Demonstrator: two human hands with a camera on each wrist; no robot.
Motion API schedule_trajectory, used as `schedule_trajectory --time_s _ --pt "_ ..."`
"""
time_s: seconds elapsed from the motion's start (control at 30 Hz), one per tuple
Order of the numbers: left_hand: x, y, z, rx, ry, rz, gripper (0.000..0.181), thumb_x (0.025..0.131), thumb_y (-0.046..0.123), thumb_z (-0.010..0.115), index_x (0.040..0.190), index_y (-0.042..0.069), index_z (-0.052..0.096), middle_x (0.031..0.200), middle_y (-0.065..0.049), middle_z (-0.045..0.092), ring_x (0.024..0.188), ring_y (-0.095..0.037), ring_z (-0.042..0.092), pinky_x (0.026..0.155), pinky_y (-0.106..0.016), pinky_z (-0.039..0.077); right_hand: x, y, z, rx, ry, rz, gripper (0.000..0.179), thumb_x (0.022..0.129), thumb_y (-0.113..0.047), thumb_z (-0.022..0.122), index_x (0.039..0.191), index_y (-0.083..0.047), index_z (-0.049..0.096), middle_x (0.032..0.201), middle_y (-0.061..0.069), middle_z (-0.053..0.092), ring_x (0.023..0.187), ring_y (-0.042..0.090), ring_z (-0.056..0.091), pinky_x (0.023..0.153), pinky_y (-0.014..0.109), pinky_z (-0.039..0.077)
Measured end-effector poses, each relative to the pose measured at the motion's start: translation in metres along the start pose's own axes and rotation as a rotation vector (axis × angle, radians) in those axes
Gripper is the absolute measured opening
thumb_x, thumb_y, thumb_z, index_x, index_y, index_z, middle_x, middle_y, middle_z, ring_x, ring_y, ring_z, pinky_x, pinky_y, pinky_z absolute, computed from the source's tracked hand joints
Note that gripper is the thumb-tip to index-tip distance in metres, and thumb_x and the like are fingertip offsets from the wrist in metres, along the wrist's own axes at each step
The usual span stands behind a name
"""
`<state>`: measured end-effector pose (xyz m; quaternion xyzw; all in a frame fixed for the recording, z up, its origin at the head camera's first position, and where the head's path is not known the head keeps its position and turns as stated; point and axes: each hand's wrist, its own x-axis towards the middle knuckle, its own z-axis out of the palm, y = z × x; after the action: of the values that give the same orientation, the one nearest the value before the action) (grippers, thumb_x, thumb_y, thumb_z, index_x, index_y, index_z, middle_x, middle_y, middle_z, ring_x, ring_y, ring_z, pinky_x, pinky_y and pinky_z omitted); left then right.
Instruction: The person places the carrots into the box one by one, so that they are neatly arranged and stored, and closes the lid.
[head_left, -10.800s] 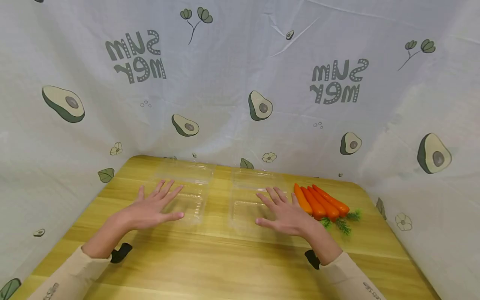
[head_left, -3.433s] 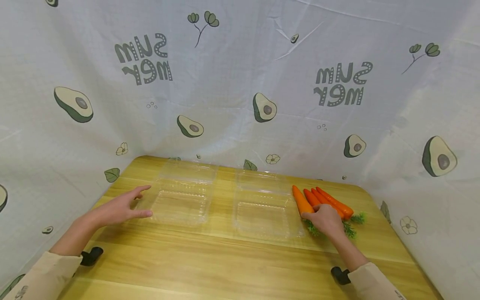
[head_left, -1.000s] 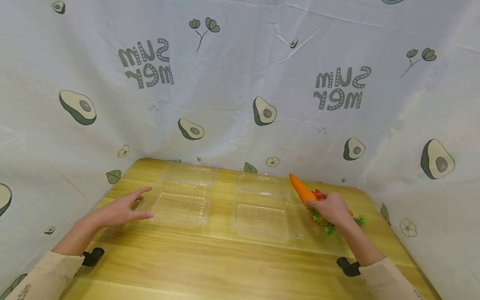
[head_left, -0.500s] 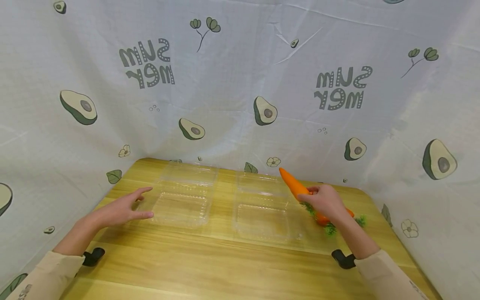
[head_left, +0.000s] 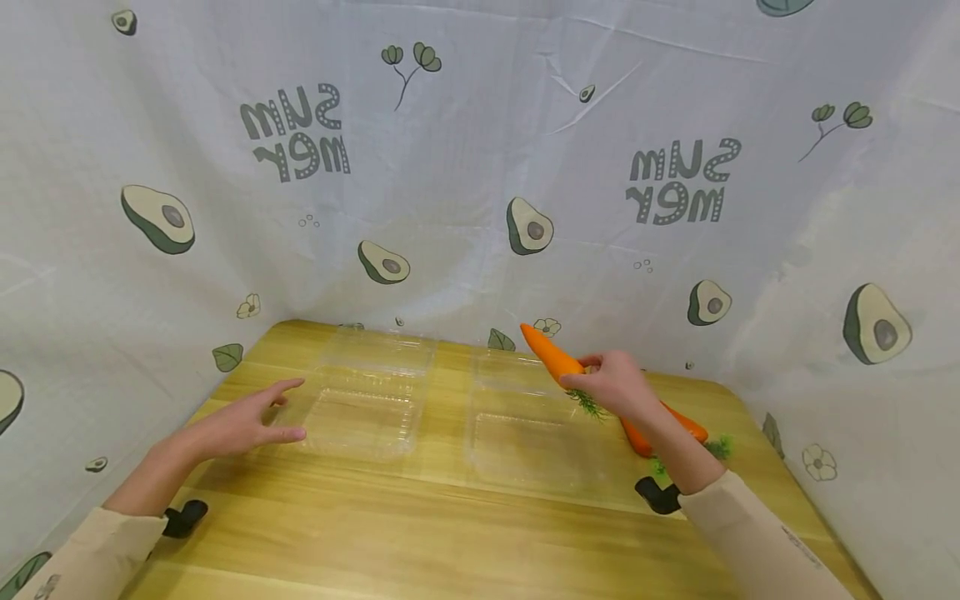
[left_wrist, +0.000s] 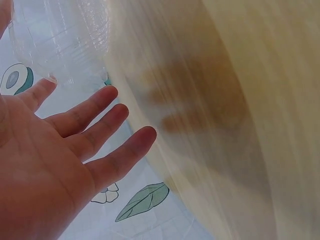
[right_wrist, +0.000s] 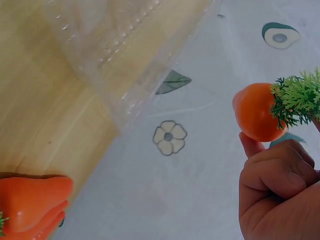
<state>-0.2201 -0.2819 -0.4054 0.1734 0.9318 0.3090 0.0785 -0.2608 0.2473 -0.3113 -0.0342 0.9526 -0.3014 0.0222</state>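
My right hand pinches an orange toy carrot near its leafy end, up above the right clear plastic box. The carrot's tip points to the back left. In the right wrist view, its rounded top and green leaves face the camera. My left hand holds nothing; its fingers are spread beside the left clear plastic box. The left wrist view shows that palm with fingers extended. Both boxes have their lids folded back.
More carrots with green tops lie at the right of the wooden table, partly behind my right forearm. A white curtain printed with avocados hangs around the table's back and sides.
My right hand has taken the leftmost carrot from the pile, raised it and carried it left over the right box. The left hand moved left earlier and has since stayed still.
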Motion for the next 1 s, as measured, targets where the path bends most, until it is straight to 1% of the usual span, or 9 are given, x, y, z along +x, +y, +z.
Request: schedule_trajectory --time_s 0.17,0.33,0.43,0.57,0.67,0.73,0.9,0.97,1.0 --pt "0.000 0.000 0.000 0.008 0.004 -0.002 0.091 0.093 0.044 0.070 0.158 0.001 0.023 0.143 -0.040 0.044 0.130 -0.056 0.047 0.095 -0.065 0.046 0.007 -0.015 0.004 -0.015 -0.012 -0.027 0.060 0.086 -0.036 0.075 0.130 0.003 0.064 0.117 0.019 0.067 0.078 0.022 0.055 0.063 0.029 0.044" --pt "-0.001 -0.001 0.001 0.006 0.007 -0.008 0.091 0.093 0.046 0.069 0.158 0.002 0.023 0.143 -0.040 0.044 0.130 -0.056 0.046 0.095 -0.065 0.046 0.012 -0.026 0.009 -0.025 -0.017 -0.073 0.057 0.084 -0.034 0.076 0.127 0.002 0.067 0.117 0.019 0.068 0.071 0.021 0.056 0.059 0.029 0.044" --pt "-0.001 -0.001 0.001 0.002 0.009 -0.010 0.091 0.093 0.046 0.070 0.158 0.002 0.023 0.144 -0.040 0.043 0.130 -0.056 0.046 0.096 -0.065 0.046 0.015 -0.032 0.012 -0.027 -0.025 -0.095 0.056 0.084 -0.033 0.077 0.126 0.002 0.067 0.115 0.018 0.068 0.068 0.020 0.053 0.057 0.028 0.042" --pt "-0.001 -0.001 0.000 0.001 0.009 -0.014 0.092 0.093 0.047 0.070 0.158 0.003 0.022 0.144 -0.040 0.043 0.132 -0.056 0.045 0.096 -0.066 0.045 0.019 -0.040 0.016 -0.015 -0.048 -0.121 0.054 0.083 -0.032 0.076 0.127 0.000 0.067 0.103 0.015 0.068 0.060 0.018 0.048 0.053 0.027 0.038" --pt "0.000 -0.001 0.000 0.000 0.006 -0.015 0.092 0.093 0.047 0.069 0.159 0.003 0.022 0.144 -0.040 0.043 0.132 -0.056 0.044 0.097 -0.066 0.045 0.021 -0.047 0.019 -0.012 -0.061 -0.142 0.052 0.083 -0.031 0.076 0.124 0.000 0.069 0.097 0.013 0.069 0.056 0.017 0.048 0.052 0.027 0.039" --pt "0.000 -0.001 0.000 -0.001 0.005 -0.015 0.092 0.094 0.046 0.069 0.159 0.002 0.022 0.144 -0.040 0.043 0.132 -0.057 0.044 0.097 -0.067 0.044 0.023 -0.052 0.021 -0.015 -0.071 -0.156 0.051 0.082 -0.031 0.076 0.122 0.000 0.069 0.099 0.012 0.070 0.056 0.016 0.050 0.052 0.027 0.041" --pt "0.001 0.000 0.000 -0.001 0.005 -0.013 0.091 0.094 0.046 0.069 0.159 0.003 0.022 0.145 -0.040 0.043 0.132 -0.056 0.044 0.097 -0.067 0.044 0.028 -0.064 0.025 -0.037 -0.099 -0.191 0.048 0.083 -0.030 0.076 0.121 -0.001 0.070 0.111 0.013 0.070 0.058 0.016 0.053 0.054 0.027 0.043" --pt "0.001 0.001 0.000 -0.002 0.004 -0.010 0.091 0.094 0.046 0.069 0.158 0.002 0.023 0.145 -0.039 0.043 0.132 -0.056 0.044 0.097 -0.066 0.044 0.030 -0.069 0.026 -0.047 -0.112 -0.210 0.048 0.083 -0.030 0.076 0.121 -0.001 0.070 0.112 0.013 0.070 0.057 0.015 0.052 0.053 0.026 0.042" --pt "0.000 0.001 -0.001 -0.001 0.003 -0.007 0.091 0.094 0.045 0.070 0.158 0.002 0.023 0.145 -0.040 0.043 0.132 -0.056 0.044 0.096 -0.066 0.044 0.031 -0.071 0.027 -0.049 -0.118 -0.219 0.048 0.082 -0.030 0.076 0.121 -0.001 0.070 0.109 0.012 0.071 0.056 0.014 0.050 0.053 0.026 0.042"
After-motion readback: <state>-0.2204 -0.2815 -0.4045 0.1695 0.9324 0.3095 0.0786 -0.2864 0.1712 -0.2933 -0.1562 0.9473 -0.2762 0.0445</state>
